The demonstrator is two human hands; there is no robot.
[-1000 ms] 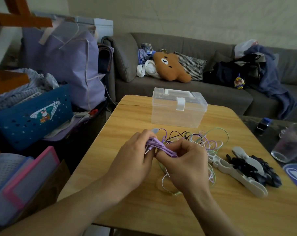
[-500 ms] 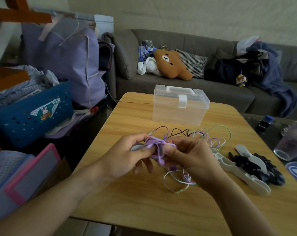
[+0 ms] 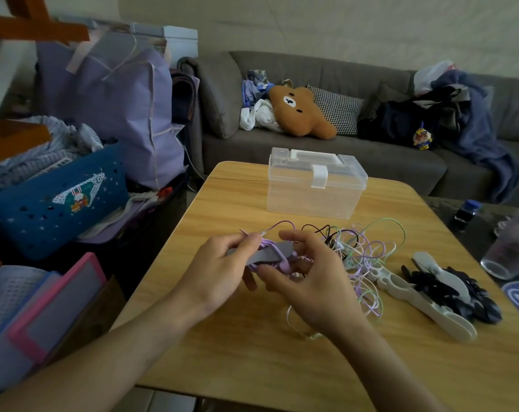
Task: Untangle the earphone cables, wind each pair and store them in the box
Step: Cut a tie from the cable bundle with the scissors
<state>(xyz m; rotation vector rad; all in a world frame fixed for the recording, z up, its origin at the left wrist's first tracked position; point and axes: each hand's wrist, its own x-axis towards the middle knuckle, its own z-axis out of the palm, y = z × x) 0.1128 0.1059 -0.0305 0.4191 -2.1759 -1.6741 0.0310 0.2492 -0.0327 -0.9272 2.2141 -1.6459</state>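
- Left hand [image 3: 219, 270] and right hand [image 3: 311, 281] both pinch the wound lilac earphone bundle [image 3: 274, 257] above the table.
- Tangled black, green and lilac cables [image 3: 362, 248] wait.
- Clear plastic latched box [image 3: 314, 185]: closed, apparently empty.

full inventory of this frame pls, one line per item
purple earphone bundle: 1, purple with a grey strap, held in both hands
tangled cables: several, black, green, purple, white, table centre
box: 1, clear, lid shut, far table
winder boards: 2, white, table right
black pieces: a heap, beside the boards
table: 1, light wood
glass: 1, clear, right edge
sofa: 1, grey, behind
bear cushion: 1, brown, on sofa
left hand: grips bundle
right hand: grips bundle
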